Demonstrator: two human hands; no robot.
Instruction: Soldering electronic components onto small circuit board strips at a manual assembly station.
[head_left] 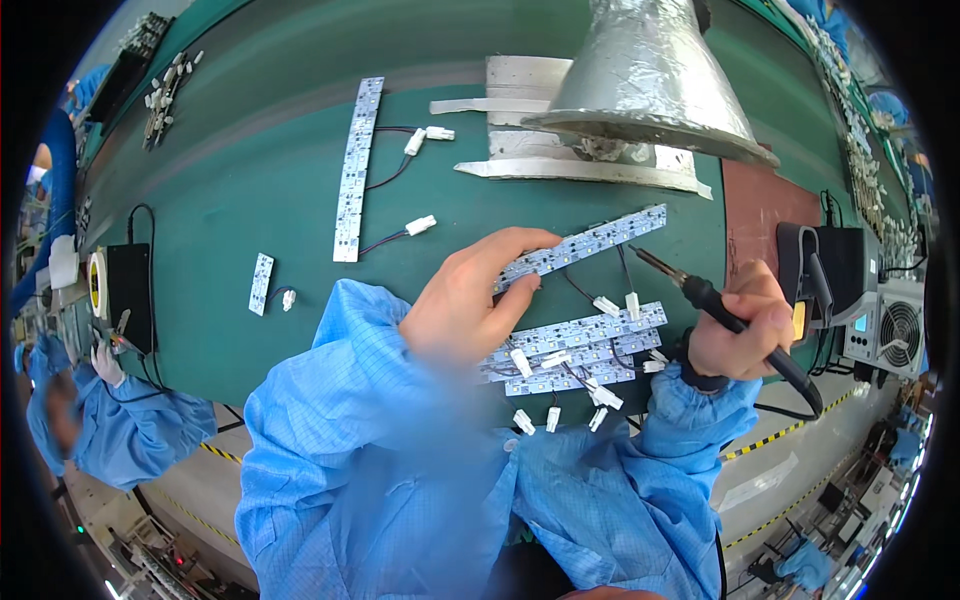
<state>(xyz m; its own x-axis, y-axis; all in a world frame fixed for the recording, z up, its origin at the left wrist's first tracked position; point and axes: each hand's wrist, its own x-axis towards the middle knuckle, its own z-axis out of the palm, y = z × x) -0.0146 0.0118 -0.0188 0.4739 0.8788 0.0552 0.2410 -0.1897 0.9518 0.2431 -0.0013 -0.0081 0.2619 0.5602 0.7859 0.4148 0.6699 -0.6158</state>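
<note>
My left hand (478, 290) pinches the left end of a white LED strip board (600, 240), which slants up to the right above the table. Dark wires with white connectors (606, 306) hang from that board. A soldering iron (705, 293) is gripped in my right hand (745, 325), its tip close to the board's lower edge near the wires; I cannot tell if it touches. Below lie several stacked LED strip boards (585, 335) with wires and white plugs. Left of my hands, a long LED strip board (357, 175) and a short LED board (261, 284) rest on the green mat.
A foil-covered fume hood (650, 75) stands at the back over a white stand (515, 75). At right are a soldering iron holder (805, 265) and a grey box with a fan (885, 335). A black box (128, 295) and a co-worker's gloved hand (106, 363) are at left.
</note>
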